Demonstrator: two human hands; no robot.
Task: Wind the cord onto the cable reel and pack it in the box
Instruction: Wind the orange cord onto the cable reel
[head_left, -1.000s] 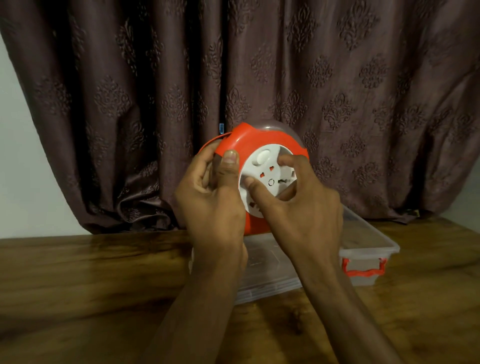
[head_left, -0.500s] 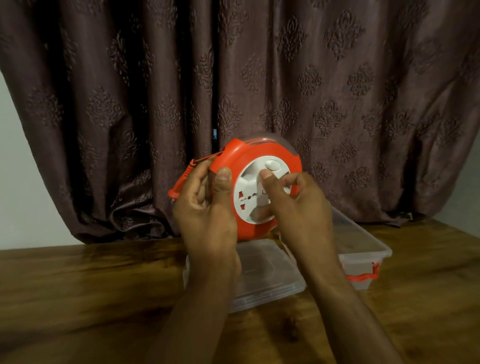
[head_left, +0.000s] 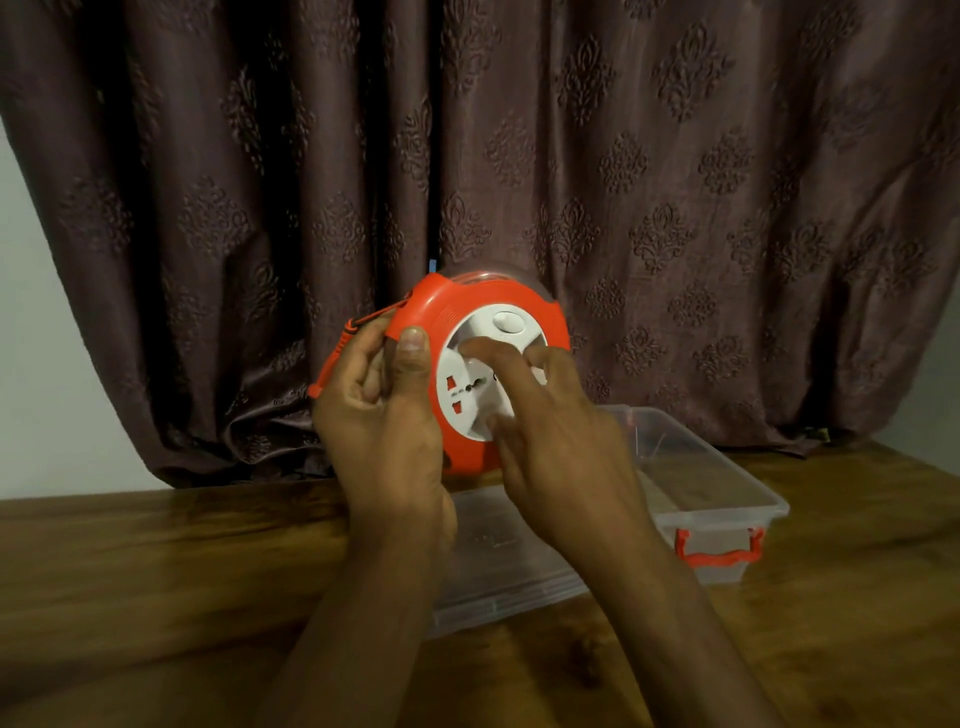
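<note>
The left hand (head_left: 382, 410) was clamped on the orange cable reel (head_left: 457, 322) at its nine o'clock rim, thumb pressed on the front. The right hand (head_left: 545, 431) had its fingers spread on the white hub (head_left: 491, 374); since a second before, the switch had turned from about eleven to one o'clock, so winding was likely under way. Beyond, the clear box (head_left: 727, 483) waited open on the desk (head_left: 156, 571), its lid (head_left: 498, 566) at its nine o'clock side.

Left hand (head_left: 382, 415) raised, fingers curled in grip, thumb up; right hand (head_left: 558, 441) fingers spread forward.
</note>
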